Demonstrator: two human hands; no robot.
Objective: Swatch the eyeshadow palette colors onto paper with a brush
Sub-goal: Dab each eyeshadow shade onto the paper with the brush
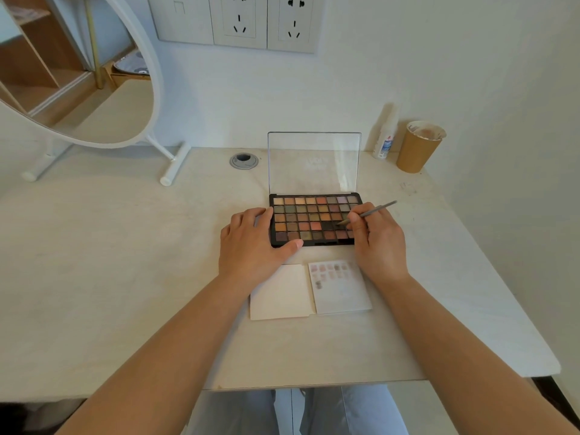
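Forearms reach up from the bottom corners of the frame over a pale table [125, 277]. Just below the centre lie two sheets of paper side by side: a blank one [279, 293] on the left and a second sheet [342, 290] on the right that carries rows of faint pink and brown swatches along its upper edge. Above them, at the centre of the frame, sits the eyeshadow palette [310, 219], a black tray of small square pans in browns, oranges and greens, with its clear lid [314, 163] standing upright behind it. The left hand [251, 243] holds the palette's left end, fingers against its left edge and thumb lying along its near edge. The right hand [376, 243] pinches a thin grey brush [367, 213], whose tip rests on a dark pan in the right part of the palette while the handle slants toward the upper right. Farther back on the right stand a brown paper cup [417, 149] and a small white bottle [386, 139] just beside it. In the upper left a round white-framed mirror [78, 67] tilts on its stand, and wall sockets [238, 20] sit at the top centre
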